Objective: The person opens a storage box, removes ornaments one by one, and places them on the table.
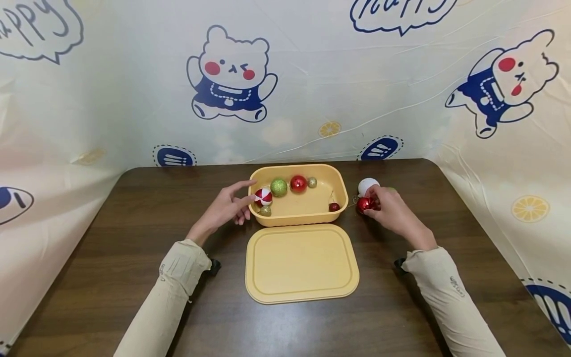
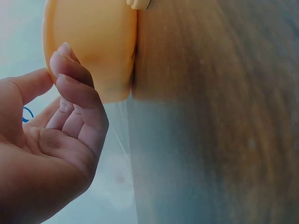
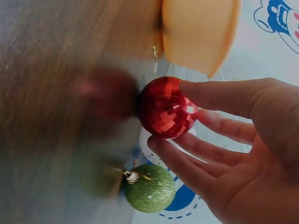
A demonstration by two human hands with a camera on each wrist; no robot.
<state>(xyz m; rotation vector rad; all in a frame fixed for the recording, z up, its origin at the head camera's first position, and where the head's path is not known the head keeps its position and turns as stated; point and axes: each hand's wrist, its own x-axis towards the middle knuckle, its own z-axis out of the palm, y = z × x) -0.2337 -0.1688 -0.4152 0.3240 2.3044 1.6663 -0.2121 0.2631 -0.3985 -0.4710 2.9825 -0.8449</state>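
At the left end of a yellow plastic box (image 1: 308,202), my left hand (image 1: 227,206) grips the rim. In the left wrist view its thumb reaches over the rim (image 2: 45,51), with bent fingers against the outer wall. A red-and-white striped ball (image 1: 263,197) lies just inside, by the thumb. To the right of the box, my right hand (image 1: 392,210) pinches a shiny red faceted Christmas ball (image 3: 164,108) between thumb and fingers, close over the table. Beside it are a white ball (image 1: 368,185) and a green glitter ball (image 3: 150,189) with a gold cap.
A yellow lid (image 1: 302,263) lies flat in front of the box. Inside the box are a green ball (image 1: 278,187), a red ball (image 1: 298,184), a small dark red ball (image 1: 334,207) and small gold balls (image 1: 312,182). A printed cloth (image 1: 303,99) hangs behind the dark wooden table (image 1: 134,238).
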